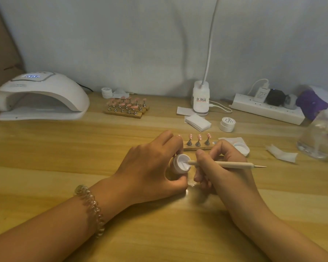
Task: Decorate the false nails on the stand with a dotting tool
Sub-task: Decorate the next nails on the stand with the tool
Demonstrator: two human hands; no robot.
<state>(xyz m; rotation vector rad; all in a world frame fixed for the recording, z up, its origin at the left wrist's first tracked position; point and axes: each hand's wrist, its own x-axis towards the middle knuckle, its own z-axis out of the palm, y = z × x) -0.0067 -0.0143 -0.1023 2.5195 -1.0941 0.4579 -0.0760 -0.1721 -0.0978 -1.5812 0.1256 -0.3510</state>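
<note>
Stand (201, 148), just beyond the hands: three visible nails (199, 137) dotted white, any others hidden behind the left hand (150, 167), which curls round a small open pot (181, 163); right hand (225, 174) pinches the dotting tool (225, 164), tip in the pot, seemingly part done.

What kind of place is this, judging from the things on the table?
Probably a nail-art work desk, perhaps at home: a white curing lamp at the back left, pink false nails on stands, and a dotting tool in the right hand.
</note>
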